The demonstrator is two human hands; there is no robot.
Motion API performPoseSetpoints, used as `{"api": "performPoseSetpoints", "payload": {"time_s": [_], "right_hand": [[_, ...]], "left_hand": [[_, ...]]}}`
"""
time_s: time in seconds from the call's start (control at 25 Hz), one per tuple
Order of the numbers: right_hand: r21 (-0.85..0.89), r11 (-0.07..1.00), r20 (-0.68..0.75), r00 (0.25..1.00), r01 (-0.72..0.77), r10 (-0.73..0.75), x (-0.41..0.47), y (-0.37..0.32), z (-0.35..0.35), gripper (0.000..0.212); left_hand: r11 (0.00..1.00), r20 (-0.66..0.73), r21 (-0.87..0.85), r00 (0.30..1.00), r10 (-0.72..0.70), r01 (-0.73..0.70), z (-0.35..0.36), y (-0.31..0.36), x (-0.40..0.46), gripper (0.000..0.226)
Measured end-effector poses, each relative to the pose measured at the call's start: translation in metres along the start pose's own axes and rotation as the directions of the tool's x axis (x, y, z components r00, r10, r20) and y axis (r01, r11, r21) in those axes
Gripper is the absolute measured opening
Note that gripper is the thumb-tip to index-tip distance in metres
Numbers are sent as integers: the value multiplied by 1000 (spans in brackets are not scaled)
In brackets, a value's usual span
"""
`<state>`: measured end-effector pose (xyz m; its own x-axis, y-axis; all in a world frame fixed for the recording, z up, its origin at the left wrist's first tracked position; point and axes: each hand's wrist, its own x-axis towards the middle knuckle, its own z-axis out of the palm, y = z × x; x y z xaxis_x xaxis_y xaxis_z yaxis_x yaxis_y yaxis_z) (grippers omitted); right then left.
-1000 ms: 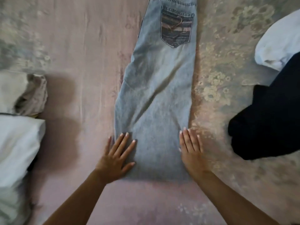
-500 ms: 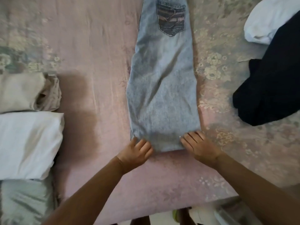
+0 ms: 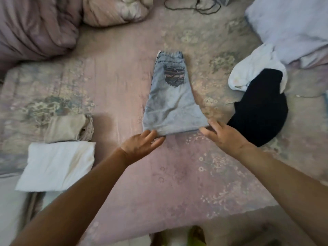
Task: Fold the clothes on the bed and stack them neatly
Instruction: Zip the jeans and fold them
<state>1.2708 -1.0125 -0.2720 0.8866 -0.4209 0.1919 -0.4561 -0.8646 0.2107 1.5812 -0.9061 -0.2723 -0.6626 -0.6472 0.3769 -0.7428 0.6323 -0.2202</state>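
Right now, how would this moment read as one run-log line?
step: folding jeans | left hand: at near-left corner | right hand: at near-right corner | folded: white, beige | unfolded: black garment

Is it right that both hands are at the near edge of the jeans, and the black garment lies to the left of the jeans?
Not quite. Both hands, left and right, are at the near edge of the jeans, but the head view shows the black garment to the right of the jeans, not the left.
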Motion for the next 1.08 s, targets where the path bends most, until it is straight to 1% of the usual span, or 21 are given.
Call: {"api": "performPoseSetpoints", "payload": {"time_s": [0.04,0.12,0.2,0.24,0.32,0.44,0.48,0.6,0.68,0.76,0.84,0.88,0.92,0.96,1.0,1.04,1.08], "right_hand": [[7,999,-31,999,36,-36,7,9,-14,41],[-71,992,-116,986,108,-115,18,20,-35,27],[-117,983,-184,970,140,-160,23,21,-43,18],[-132,980,-192,966,151,-175,23,19,-41,15],[-127,979,-185,966,157,-179,16,15,-33,15],[-43,981,-201,960,191,-195,2,15,-27,18],[-5,980,-193,962,197,-195,-2,15,-27,20],[59,982,-162,972,181,-170,-7,13,-25,24],[74,984,-181,972,165,-149,-6,9,-23,23],[86,987,-239,964,137,-113,-9,4,-22,20],[107,987,-282,955,124,-89,-16,-8,-18,19],[117,986,-287,954,121,-83,-19,-15,-16,22],[137,984,-278,958,116,-75,-22,-22,-15,25],[160,980,-262,962,119,-74,-23,-27,-13,27],[164,978,-258,963,129,-84,-24,-30,-11,26],[154,979,-259,961,136,-93,-24,-30,-11,24],[158,979,-259,962,129,-85,-24,-30,-11,23]], "left_hand": [[1000,0,-5,1000,26,-26,-10,-8,4,41],[998,-10,11,998,56,-56,-25,-16,8,41],[996,-40,74,998,50,-47,-30,-14,9,32],[995,-48,92,998,51,-46,-30,-10,8,25],[994,-31,93,998,58,-55,-30,-1,6,17],[998,-17,66,1000,19,-17,-32,4,1,29],[999,-14,52,1000,1,0,-34,5,2,29],[998,-20,67,1000,22,-21,-34,6,8,19],[996,-51,93,998,22,-17,-31,2,10,31],[996,-92,85,996,4,4,-26,-6,6,44],[994,-95,110,995,33,-22,-17,-3,-6,45],[987,-71,155,996,53,-41,-10,4,-12,40],[980,11,194,999,37,-38,-3,14,-17,33],[976,132,218,991,-33,4,5,27,-21,27],[966,247,247,958,-146,83,12,39,-24,32],[941,329,290,904,-272,177,18,51,-24,48],[913,380,298,843,-380,278,24,65,-23,65]]}}
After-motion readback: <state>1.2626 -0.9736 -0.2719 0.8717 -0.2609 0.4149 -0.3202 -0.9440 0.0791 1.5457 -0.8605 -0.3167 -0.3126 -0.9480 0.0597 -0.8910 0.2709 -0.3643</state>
